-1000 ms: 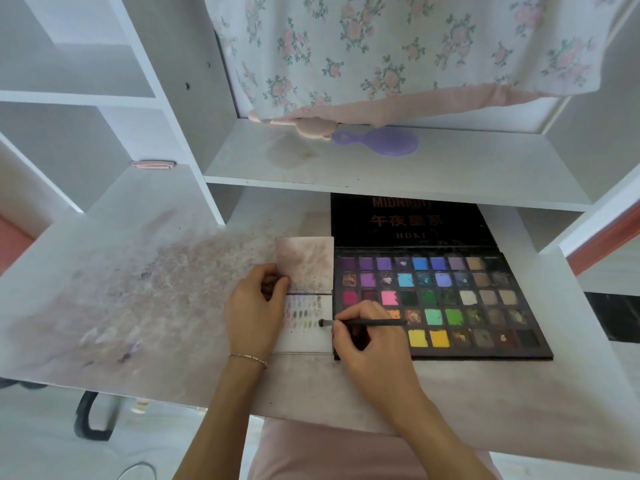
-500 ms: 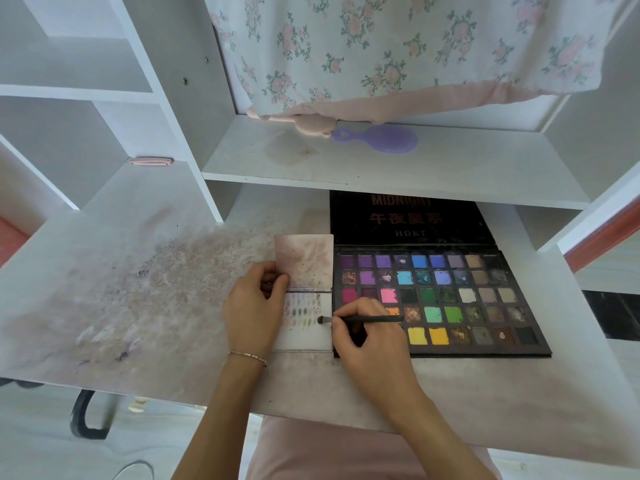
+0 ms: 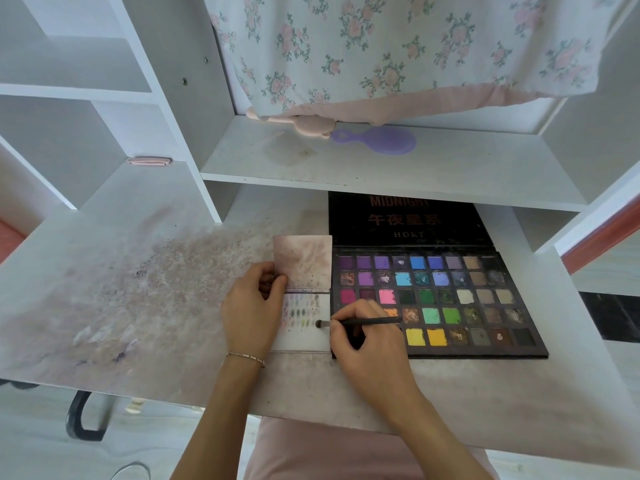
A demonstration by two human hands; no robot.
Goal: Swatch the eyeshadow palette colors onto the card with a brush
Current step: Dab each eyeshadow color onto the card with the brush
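Note:
An open black eyeshadow palette [image 3: 460, 299] with several coloured pans lies on the desk, its lid flat behind it. Left of it lies a folded white card [image 3: 304, 327]; its lower half carries rows of small colour swatches and its upper flap is smudged pink. My left hand [image 3: 252, 306] pinches the card's left edge at the fold. My right hand [image 3: 367, 341] holds a thin dark brush [image 3: 360, 322] lying level, and its tip touches the card's right side by the lowest swatch row.
The white desk [image 3: 138, 306] is stained with powder on its left. A shelf [image 3: 381, 168] overhangs the palette's lid and carries a purple hand mirror [image 3: 384, 140]. Floral cloth [image 3: 398, 50] hangs above. A small pink item [image 3: 149, 161] lies far left.
The brush tip has slid a little left onto the card's swatch area. My left hand stays on the card.

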